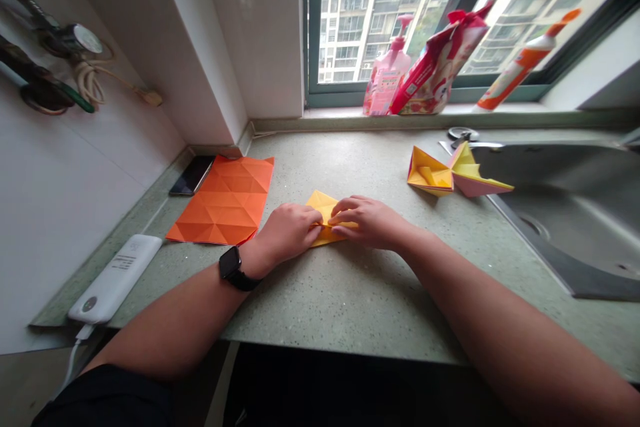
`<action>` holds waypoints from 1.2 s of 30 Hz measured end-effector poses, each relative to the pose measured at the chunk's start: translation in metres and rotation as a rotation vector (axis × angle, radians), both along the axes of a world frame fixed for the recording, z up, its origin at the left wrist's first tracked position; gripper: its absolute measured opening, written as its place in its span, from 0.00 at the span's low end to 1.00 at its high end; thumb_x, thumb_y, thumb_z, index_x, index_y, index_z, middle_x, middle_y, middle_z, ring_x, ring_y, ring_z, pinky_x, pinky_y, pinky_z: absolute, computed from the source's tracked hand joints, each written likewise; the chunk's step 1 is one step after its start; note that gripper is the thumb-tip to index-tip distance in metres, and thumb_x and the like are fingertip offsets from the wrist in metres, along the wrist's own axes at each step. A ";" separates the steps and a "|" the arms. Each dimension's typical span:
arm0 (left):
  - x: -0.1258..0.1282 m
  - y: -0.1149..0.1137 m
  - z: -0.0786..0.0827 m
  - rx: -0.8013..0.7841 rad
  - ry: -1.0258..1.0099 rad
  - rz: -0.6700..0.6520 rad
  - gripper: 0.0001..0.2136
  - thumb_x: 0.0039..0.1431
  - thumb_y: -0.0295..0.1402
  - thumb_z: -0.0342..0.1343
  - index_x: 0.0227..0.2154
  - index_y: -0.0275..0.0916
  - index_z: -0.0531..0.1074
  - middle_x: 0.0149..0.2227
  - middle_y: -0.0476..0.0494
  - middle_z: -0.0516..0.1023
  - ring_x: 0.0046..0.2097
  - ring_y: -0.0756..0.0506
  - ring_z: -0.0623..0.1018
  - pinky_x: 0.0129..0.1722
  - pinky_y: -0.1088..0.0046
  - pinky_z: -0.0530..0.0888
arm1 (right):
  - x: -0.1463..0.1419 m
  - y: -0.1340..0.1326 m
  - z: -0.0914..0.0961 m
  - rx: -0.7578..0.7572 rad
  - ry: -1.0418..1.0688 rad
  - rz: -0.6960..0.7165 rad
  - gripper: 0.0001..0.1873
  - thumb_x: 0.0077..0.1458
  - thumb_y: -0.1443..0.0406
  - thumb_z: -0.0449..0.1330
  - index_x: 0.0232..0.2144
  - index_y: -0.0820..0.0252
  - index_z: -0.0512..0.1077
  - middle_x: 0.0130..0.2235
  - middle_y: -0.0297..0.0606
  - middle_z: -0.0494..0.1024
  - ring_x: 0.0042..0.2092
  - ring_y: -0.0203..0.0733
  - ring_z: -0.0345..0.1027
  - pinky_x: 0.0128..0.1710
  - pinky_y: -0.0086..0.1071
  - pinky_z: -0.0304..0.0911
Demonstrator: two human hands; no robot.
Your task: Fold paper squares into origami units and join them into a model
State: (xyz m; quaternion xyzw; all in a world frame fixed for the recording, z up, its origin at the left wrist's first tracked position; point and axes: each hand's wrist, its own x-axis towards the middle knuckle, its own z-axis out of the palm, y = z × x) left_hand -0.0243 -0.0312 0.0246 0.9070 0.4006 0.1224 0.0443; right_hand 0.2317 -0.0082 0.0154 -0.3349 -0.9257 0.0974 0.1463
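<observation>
A small yellow folded paper [321, 204] lies on the green speckled counter [350, 280], mostly covered by both hands. My left hand [289, 232], with a black watch on its wrist, has curled fingers pinching the paper's left side. Over the right side rests my right hand [367, 221], its fingers bent and pressed down on the paper. An orange creased sheet [225, 200] lies flat just left of my left hand. Two folded paper shapes, one yellow-orange [429, 173] and one yellow-pink [473, 177], sit to the right beyond my right hand.
A steel sink [560, 213] takes up the right side. Scissors [463, 135] lie behind the paper shapes. A phone [191, 175] and a white power bank [116, 277] lie along the left wall. On the windowsill stand a pink pump bottle [387, 77], a red bag [440, 67] and an orange-capped bottle [523, 65].
</observation>
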 end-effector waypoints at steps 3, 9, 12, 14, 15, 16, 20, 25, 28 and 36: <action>0.000 0.000 -0.002 -0.026 0.002 -0.009 0.06 0.72 0.30 0.59 0.39 0.40 0.81 0.41 0.44 0.86 0.42 0.42 0.82 0.41 0.68 0.73 | 0.002 0.000 -0.001 0.018 0.001 0.025 0.08 0.65 0.64 0.67 0.43 0.51 0.87 0.48 0.41 0.87 0.47 0.47 0.81 0.53 0.42 0.74; 0.000 -0.002 -0.002 -0.076 -0.019 -0.067 0.07 0.72 0.27 0.59 0.41 0.40 0.82 0.44 0.45 0.86 0.44 0.42 0.83 0.42 0.67 0.73 | 0.006 0.000 0.004 -0.018 -0.002 0.038 0.10 0.62 0.69 0.65 0.38 0.50 0.87 0.44 0.36 0.88 0.43 0.43 0.81 0.49 0.37 0.73; 0.000 -0.004 -0.001 -0.076 -0.037 -0.062 0.05 0.70 0.27 0.60 0.40 0.40 0.81 0.42 0.45 0.85 0.42 0.43 0.82 0.40 0.68 0.72 | 0.007 0.000 0.004 -0.033 0.004 0.034 0.09 0.61 0.69 0.65 0.36 0.51 0.86 0.42 0.36 0.87 0.41 0.42 0.81 0.46 0.36 0.72; 0.000 -0.003 0.000 -0.069 -0.049 -0.045 0.05 0.70 0.28 0.60 0.38 0.40 0.80 0.41 0.46 0.84 0.40 0.44 0.81 0.38 0.69 0.71 | 0.007 0.000 0.004 -0.034 -0.002 0.028 0.09 0.61 0.69 0.65 0.36 0.52 0.85 0.42 0.36 0.87 0.40 0.42 0.80 0.45 0.35 0.70; 0.000 -0.003 0.000 -0.066 -0.052 -0.033 0.05 0.71 0.28 0.60 0.37 0.40 0.79 0.41 0.45 0.84 0.39 0.45 0.81 0.37 0.69 0.71 | 0.007 0.000 0.005 -0.033 -0.013 0.023 0.09 0.62 0.69 0.65 0.36 0.53 0.85 0.42 0.36 0.87 0.40 0.42 0.80 0.44 0.35 0.70; 0.000 -0.003 0.000 -0.065 -0.054 -0.019 0.05 0.71 0.29 0.60 0.37 0.40 0.78 0.41 0.45 0.83 0.39 0.45 0.81 0.37 0.69 0.70 | 0.007 0.000 0.005 -0.031 -0.028 0.016 0.08 0.62 0.69 0.65 0.35 0.53 0.84 0.42 0.36 0.87 0.39 0.42 0.80 0.43 0.35 0.69; 0.000 0.000 0.000 -0.072 -0.047 0.052 0.05 0.73 0.31 0.58 0.39 0.41 0.77 0.39 0.45 0.84 0.40 0.43 0.82 0.38 0.68 0.72 | 0.006 0.000 0.008 -0.024 -0.087 -0.022 0.10 0.66 0.66 0.63 0.33 0.54 0.82 0.41 0.38 0.86 0.38 0.41 0.78 0.39 0.34 0.67; -0.002 0.003 -0.002 -0.091 -0.086 0.147 0.07 0.74 0.32 0.60 0.51 0.41 0.77 0.45 0.42 0.86 0.45 0.40 0.84 0.45 0.64 0.78 | 0.006 0.002 0.003 -0.025 -0.071 -0.144 0.11 0.69 0.64 0.62 0.49 0.51 0.83 0.48 0.40 0.88 0.45 0.46 0.82 0.44 0.35 0.71; -0.003 0.007 -0.004 -0.096 -0.089 0.167 0.10 0.74 0.33 0.60 0.55 0.41 0.76 0.49 0.41 0.86 0.48 0.39 0.85 0.49 0.62 0.79 | 0.006 0.003 -0.001 -0.026 -0.051 -0.204 0.17 0.70 0.66 0.62 0.58 0.51 0.80 0.54 0.42 0.87 0.52 0.50 0.83 0.51 0.40 0.74; -0.006 0.013 -0.012 0.023 -0.053 0.098 0.17 0.72 0.29 0.60 0.62 0.39 0.74 0.55 0.38 0.83 0.55 0.38 0.82 0.58 0.57 0.79 | 0.000 0.004 -0.002 -0.040 -0.083 -0.297 0.18 0.68 0.67 0.62 0.57 0.52 0.81 0.54 0.42 0.87 0.53 0.52 0.82 0.54 0.42 0.75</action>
